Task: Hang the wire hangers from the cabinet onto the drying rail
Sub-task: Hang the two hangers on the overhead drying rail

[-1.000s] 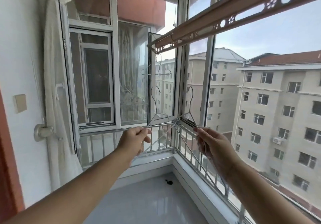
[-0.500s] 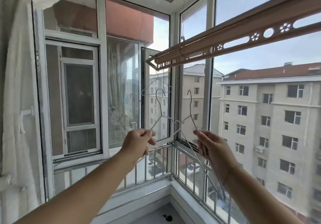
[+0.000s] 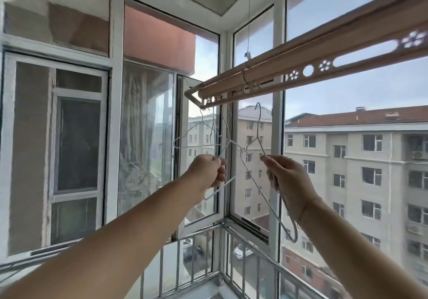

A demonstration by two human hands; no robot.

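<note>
The person is standing at the balcony corner with both arms raised. The left hand (image 3: 209,171) is pinching the shoulder wire of one hanger (image 3: 228,134), whose hook is reaching up to the near end of the drying rail (image 3: 301,66) (whether it is actually caught there, I cannot tell). The right hand (image 3: 286,175) is pinching a second hanger (image 3: 257,136), its hook just below the rail. A third hanger (image 3: 196,134) is already hanging at the rail's tip, beside the window frame (image 3: 276,136).
</note>
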